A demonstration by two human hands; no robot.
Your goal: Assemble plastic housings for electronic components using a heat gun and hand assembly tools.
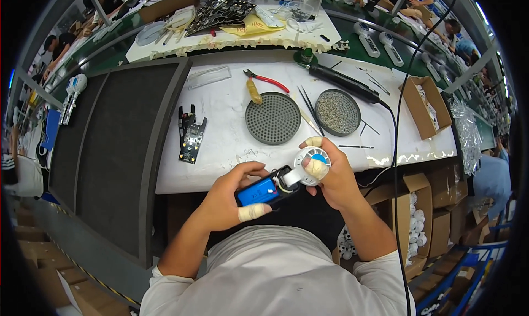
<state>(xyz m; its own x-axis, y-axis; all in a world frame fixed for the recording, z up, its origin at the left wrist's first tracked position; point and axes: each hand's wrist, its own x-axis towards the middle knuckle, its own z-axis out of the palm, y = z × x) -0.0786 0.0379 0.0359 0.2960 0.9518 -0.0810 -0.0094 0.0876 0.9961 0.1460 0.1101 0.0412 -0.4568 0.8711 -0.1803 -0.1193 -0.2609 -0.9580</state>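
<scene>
Holding a small handheld fan (286, 178) just off the near edge of the white worktop (220, 145), the left hand (231, 197) curls its fingers around the open handle with its blue battery (258, 191), while the right hand (330, 175) pinches the round white head between thumb and fingers. Assembly appears partway: the handle is uncovered, wires showing. Behind lie a perforated round tray (274, 118), a dish of screws (337, 112), red-handled pliers (267, 80), an electric screwdriver (341, 81) and a circuit board (191, 134), none obstructing.

White workbench (220, 161) beside dark mat (110, 150)
</scene>
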